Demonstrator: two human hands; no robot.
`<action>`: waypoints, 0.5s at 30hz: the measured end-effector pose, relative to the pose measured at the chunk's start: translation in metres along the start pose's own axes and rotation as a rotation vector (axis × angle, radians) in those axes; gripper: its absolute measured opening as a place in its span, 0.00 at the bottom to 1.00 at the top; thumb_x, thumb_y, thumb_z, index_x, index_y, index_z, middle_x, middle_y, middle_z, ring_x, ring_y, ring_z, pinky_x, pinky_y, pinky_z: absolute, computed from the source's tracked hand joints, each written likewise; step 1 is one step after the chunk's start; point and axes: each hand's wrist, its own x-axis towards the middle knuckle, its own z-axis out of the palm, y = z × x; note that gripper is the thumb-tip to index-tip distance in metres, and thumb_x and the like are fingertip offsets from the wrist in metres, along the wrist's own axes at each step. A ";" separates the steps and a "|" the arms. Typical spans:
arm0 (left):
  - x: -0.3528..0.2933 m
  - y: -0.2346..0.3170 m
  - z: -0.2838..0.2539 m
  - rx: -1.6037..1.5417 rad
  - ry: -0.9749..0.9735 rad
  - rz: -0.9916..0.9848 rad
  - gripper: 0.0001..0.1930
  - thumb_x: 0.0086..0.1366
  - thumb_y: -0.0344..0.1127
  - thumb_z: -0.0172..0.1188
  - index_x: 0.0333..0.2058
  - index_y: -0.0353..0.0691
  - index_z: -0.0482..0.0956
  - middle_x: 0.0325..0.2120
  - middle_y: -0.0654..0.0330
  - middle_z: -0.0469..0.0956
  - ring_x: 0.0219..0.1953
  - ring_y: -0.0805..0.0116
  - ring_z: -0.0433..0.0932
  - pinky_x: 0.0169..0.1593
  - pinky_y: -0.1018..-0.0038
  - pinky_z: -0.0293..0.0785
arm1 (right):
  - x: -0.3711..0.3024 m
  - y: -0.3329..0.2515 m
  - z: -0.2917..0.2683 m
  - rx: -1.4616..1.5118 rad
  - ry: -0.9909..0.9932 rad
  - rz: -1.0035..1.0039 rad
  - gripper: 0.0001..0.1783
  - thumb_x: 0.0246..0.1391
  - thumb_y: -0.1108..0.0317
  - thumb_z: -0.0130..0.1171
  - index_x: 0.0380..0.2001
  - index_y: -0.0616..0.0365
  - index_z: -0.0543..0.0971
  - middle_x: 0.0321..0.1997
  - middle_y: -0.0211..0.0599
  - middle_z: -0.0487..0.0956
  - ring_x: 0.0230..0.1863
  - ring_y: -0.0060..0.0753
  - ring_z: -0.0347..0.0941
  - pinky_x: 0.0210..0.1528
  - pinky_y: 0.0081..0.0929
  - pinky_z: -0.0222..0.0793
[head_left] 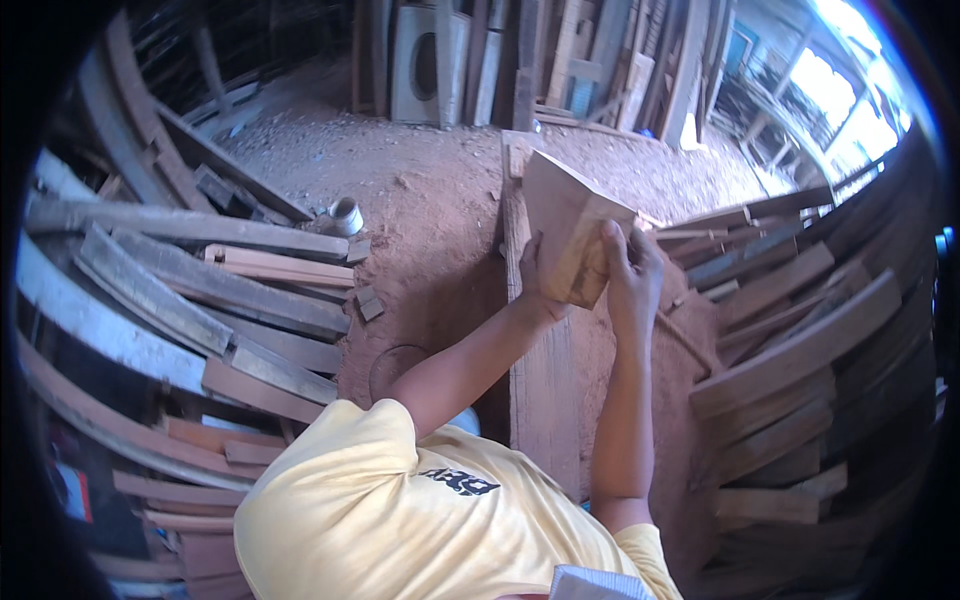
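Observation:
I hold up a thick wooden block (567, 225) with a broad pale face and a yellowish edge marked by a darker brown patch. It is tilted above a long narrow plank bench (540, 390). At its lower left, my left hand (541, 283) grips the block, with most of the fingers hidden by the wood. My right hand (634, 268) is closed on the block's right end, thumb and fingertips against the edge.
Stacked boards (240, 290) crowd the left side, and more timber (790, 350) is piled to the right. A white can-like roll (346, 216) rests on the sawdust-covered ground (420, 180). Upright planks (590, 65) lean at the back, beside a pale panel with an oval opening (405, 70).

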 end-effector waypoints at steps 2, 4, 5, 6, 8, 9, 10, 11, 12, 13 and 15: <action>-0.002 -0.002 0.011 -0.061 0.084 -0.025 0.42 0.78 0.67 0.28 0.76 0.42 0.61 0.72 0.48 0.68 0.73 0.49 0.70 0.74 0.52 0.69 | -0.003 -0.011 0.003 0.059 0.017 0.025 0.24 0.72 0.53 0.65 0.48 0.69 0.85 0.37 0.33 0.84 0.39 0.18 0.73 0.43 0.21 0.69; -0.007 0.001 0.022 -0.046 0.179 -0.019 0.42 0.78 0.66 0.27 0.76 0.43 0.61 0.72 0.49 0.68 0.73 0.50 0.69 0.76 0.51 0.66 | -0.003 -0.014 0.004 0.071 0.006 0.047 0.23 0.72 0.54 0.64 0.46 0.69 0.85 0.35 0.29 0.82 0.37 0.15 0.70 0.41 0.20 0.67; -0.008 0.001 0.028 -0.074 0.194 -0.023 0.42 0.78 0.66 0.27 0.76 0.42 0.61 0.72 0.49 0.68 0.74 0.51 0.69 0.76 0.51 0.66 | -0.003 -0.010 0.003 0.055 -0.005 0.051 0.23 0.73 0.54 0.64 0.46 0.69 0.85 0.36 0.29 0.83 0.37 0.16 0.70 0.42 0.20 0.67; -0.009 0.001 0.030 -0.102 0.210 -0.029 0.42 0.78 0.66 0.27 0.76 0.42 0.61 0.72 0.49 0.68 0.74 0.51 0.69 0.77 0.51 0.65 | -0.002 -0.008 0.002 0.040 -0.014 0.057 0.23 0.73 0.54 0.64 0.47 0.69 0.85 0.36 0.30 0.83 0.37 0.16 0.70 0.42 0.20 0.68; -0.010 0.002 0.028 -0.137 0.210 -0.008 0.42 0.77 0.66 0.27 0.76 0.43 0.61 0.72 0.49 0.68 0.74 0.51 0.68 0.77 0.51 0.63 | -0.003 -0.009 0.007 0.059 -0.001 0.036 0.23 0.73 0.54 0.64 0.46 0.70 0.85 0.36 0.30 0.83 0.37 0.16 0.70 0.42 0.20 0.67; -0.010 0.002 0.027 -0.154 0.211 0.001 0.42 0.77 0.66 0.27 0.76 0.43 0.61 0.72 0.49 0.68 0.74 0.51 0.68 0.77 0.51 0.63 | -0.004 -0.010 0.009 0.069 0.007 0.026 0.23 0.72 0.54 0.64 0.46 0.70 0.85 0.36 0.30 0.83 0.37 0.16 0.70 0.42 0.21 0.67; -0.010 0.002 0.026 -0.153 0.204 0.003 0.42 0.76 0.66 0.28 0.76 0.43 0.61 0.72 0.49 0.68 0.74 0.51 0.68 0.77 0.52 0.63 | -0.004 -0.011 0.009 0.067 0.004 0.020 0.23 0.72 0.54 0.64 0.46 0.69 0.86 0.35 0.29 0.83 0.37 0.16 0.70 0.42 0.20 0.67; -0.011 0.003 0.026 -0.152 0.203 0.007 0.42 0.76 0.66 0.28 0.76 0.43 0.61 0.72 0.50 0.68 0.74 0.51 0.68 0.77 0.52 0.63 | -0.004 -0.012 0.009 0.065 -0.002 0.017 0.23 0.72 0.54 0.64 0.46 0.69 0.86 0.35 0.29 0.82 0.37 0.16 0.69 0.41 0.20 0.67; -0.013 0.003 0.026 -0.151 0.201 0.012 0.43 0.76 0.66 0.29 0.76 0.43 0.61 0.72 0.50 0.68 0.74 0.51 0.68 0.77 0.52 0.63 | -0.005 -0.012 0.010 0.064 -0.008 0.014 0.23 0.72 0.53 0.64 0.45 0.69 0.86 0.35 0.29 0.82 0.37 0.16 0.69 0.41 0.20 0.66; -0.015 0.003 0.025 -0.143 0.201 0.013 0.43 0.75 0.66 0.29 0.76 0.43 0.61 0.72 0.50 0.68 0.74 0.51 0.68 0.77 0.52 0.63 | -0.006 -0.012 0.011 0.067 -0.008 0.014 0.23 0.72 0.53 0.64 0.46 0.69 0.86 0.35 0.28 0.82 0.37 0.15 0.69 0.41 0.20 0.66; -0.015 0.005 0.023 -0.127 0.194 0.013 0.43 0.75 0.67 0.30 0.76 0.43 0.61 0.72 0.50 0.68 0.74 0.50 0.68 0.77 0.52 0.63 | -0.006 -0.012 0.014 0.070 -0.008 0.009 0.23 0.72 0.53 0.65 0.46 0.69 0.86 0.34 0.28 0.82 0.37 0.15 0.69 0.41 0.20 0.67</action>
